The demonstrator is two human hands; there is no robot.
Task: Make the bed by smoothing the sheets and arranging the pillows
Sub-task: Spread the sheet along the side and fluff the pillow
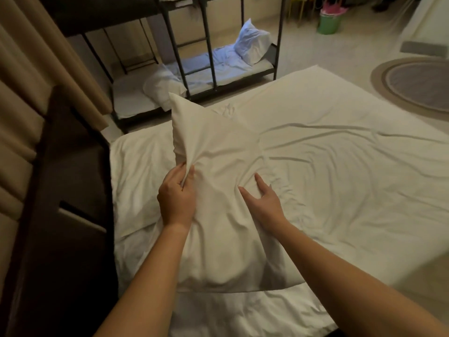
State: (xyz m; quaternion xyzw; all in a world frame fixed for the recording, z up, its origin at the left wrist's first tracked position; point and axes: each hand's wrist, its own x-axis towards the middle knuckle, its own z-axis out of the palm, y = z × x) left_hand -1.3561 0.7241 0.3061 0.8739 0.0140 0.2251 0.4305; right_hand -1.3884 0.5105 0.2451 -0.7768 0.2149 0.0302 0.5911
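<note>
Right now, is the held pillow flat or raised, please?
Raised: the pillow tilts, far corner up; left hand pinches its edge, right hand presses its front.

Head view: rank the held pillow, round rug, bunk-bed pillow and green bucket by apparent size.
1. held pillow, though it is nearest the camera
2. round rug, cut off by the frame edge
3. bunk-bed pillow
4. green bucket

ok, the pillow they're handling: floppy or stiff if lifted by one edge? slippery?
Probably floppy: the pillow creases and dents under the right hand, whose fingers are spread. Likely light: the left hand holds its edge up by a pinch of fabric. The case bunches there, so it may slip over the filling.
</note>
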